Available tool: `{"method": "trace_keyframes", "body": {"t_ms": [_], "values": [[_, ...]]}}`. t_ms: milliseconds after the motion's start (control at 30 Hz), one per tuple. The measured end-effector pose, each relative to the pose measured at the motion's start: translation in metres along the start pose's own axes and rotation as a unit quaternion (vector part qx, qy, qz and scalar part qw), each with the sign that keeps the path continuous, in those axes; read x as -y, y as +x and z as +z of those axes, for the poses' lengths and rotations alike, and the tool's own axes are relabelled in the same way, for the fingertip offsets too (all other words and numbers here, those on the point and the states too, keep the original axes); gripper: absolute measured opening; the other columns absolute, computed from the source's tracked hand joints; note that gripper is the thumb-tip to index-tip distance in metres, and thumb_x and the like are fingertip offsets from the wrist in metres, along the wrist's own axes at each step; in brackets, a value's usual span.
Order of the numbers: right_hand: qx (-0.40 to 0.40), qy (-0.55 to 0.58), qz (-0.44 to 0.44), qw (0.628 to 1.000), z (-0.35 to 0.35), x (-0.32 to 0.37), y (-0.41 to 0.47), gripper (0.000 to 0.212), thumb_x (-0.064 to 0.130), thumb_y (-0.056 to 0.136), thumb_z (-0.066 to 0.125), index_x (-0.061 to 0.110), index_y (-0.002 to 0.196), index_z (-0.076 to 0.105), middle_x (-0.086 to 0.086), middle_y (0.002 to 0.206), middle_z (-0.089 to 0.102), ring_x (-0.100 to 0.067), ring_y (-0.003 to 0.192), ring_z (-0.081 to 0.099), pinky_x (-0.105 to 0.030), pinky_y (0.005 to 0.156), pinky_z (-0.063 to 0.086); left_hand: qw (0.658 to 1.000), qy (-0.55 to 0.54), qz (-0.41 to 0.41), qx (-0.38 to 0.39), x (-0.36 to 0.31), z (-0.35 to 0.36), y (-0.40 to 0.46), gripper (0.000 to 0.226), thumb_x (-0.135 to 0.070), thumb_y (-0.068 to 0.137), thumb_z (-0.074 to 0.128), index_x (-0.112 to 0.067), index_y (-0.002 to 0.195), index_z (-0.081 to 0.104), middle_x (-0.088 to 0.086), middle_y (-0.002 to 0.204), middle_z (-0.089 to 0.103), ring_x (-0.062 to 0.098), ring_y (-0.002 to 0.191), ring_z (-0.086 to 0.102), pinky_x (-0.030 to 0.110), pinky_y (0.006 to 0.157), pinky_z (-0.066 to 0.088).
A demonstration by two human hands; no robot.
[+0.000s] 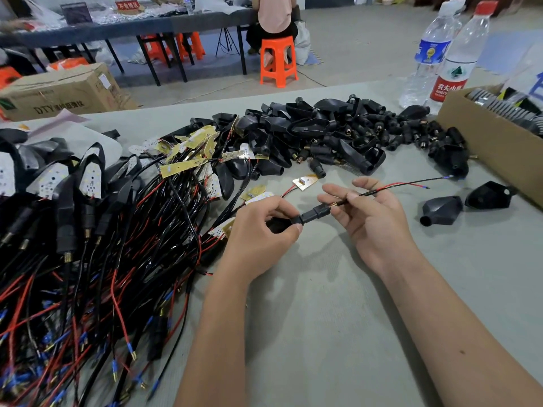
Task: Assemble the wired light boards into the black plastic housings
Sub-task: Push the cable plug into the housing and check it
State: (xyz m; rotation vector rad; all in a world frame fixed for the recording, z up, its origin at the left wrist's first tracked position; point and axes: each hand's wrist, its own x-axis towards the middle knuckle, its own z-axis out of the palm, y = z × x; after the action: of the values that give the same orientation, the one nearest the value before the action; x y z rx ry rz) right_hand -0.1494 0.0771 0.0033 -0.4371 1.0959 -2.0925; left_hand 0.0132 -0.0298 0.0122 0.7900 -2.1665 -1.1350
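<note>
Left hand (261, 227) grips housing (305, 216), right hand (364, 214) pinches wire (390, 187)

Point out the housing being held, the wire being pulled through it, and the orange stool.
Housing (305, 216): head view, its narrow stem.
Wire (390, 186): head view, red-and-black stretch past the right hand.
Orange stool (277, 44): head view, seat edge.

A small assembly workshop, worked by hand. On the grey worktable (338, 304), a heap of empty black housings (317, 133) lies beyond the hands, and a tangle of red and black wired light boards (182, 168) spreads to their left. Right of the hands stands a cardboard box (482, 136) of parts, with 2 water bottles (440, 54) behind it. Far beyond the hands, a person sits on an orange stool (277, 60) at another cluttered bench (123, 27), near a shipping carton (61, 92) on the floor.
</note>
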Motion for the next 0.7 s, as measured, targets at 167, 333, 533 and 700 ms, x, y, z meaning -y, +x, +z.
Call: {"method": "trace_keyframes", "body": {"t_ms": [167,333,533,700], "values": [[0.035,-0.015,-0.001,0.999,-0.0015,-0.0015,0.0007,0.027,-0.011,0.099,0.052,0.005,0.121,0.055,-0.021,0.108,0.076,-0.031,0.104,0.075,-0.026,0.077,0.059,1.000,0.002,0.016,-0.006,0.0003,-0.0011,-0.0001,0.016,-0.010,0.079,0.080,-0.024,0.085,0.074,-0.015,0.083,0.072,0.004,0.089,0.070,0.023,0.088,0.054],[0.017,-0.084,-0.029,0.996,-0.0022,-0.0016,0.0008,0.025,-0.008,0.094,0.064,0.009,0.112,0.062,-0.016,0.100,0.079,-0.022,0.091,0.076,-0.027,0.077,0.059,1.000,-0.019,0.014,-0.011,0.0042,-0.0051,0.0004,0.017,-0.010,0.080,0.081,-0.025,0.086,0.074,-0.014,0.085,0.073,0.005,0.090,0.070,0.024,0.089,0.052],[-0.036,-0.123,-0.076,0.989,-0.0017,-0.0019,0.0008,0.018,0.005,0.084,0.080,0.010,0.098,0.069,-0.016,0.088,0.078,-0.021,0.076,0.075,-0.023,0.068,0.057,0.999,-0.037,0.021,-0.012,0.0048,-0.0087,0.0010,0.020,-0.009,0.079,0.083,-0.024,0.088,0.074,-0.011,0.086,0.074,0.008,0.089,0.072,0.031,0.088,0.056],[-0.029,-0.135,-0.085,0.987,-0.0037,-0.0045,0.0015,0.012,0.008,0.084,0.082,0.009,0.092,0.074,-0.012,0.075,0.075,-0.017,0.064,0.068,-0.022,0.062,0.056,0.999,-0.019,0.030,0.004,0.0013,-0.0058,0.0000,0.021,-0.009,0.076,0.086,-0.024,0.086,0.075,-0.013,0.084,0.074,0.007,0.088,0.072,0.038,0.091,0.057]]}}
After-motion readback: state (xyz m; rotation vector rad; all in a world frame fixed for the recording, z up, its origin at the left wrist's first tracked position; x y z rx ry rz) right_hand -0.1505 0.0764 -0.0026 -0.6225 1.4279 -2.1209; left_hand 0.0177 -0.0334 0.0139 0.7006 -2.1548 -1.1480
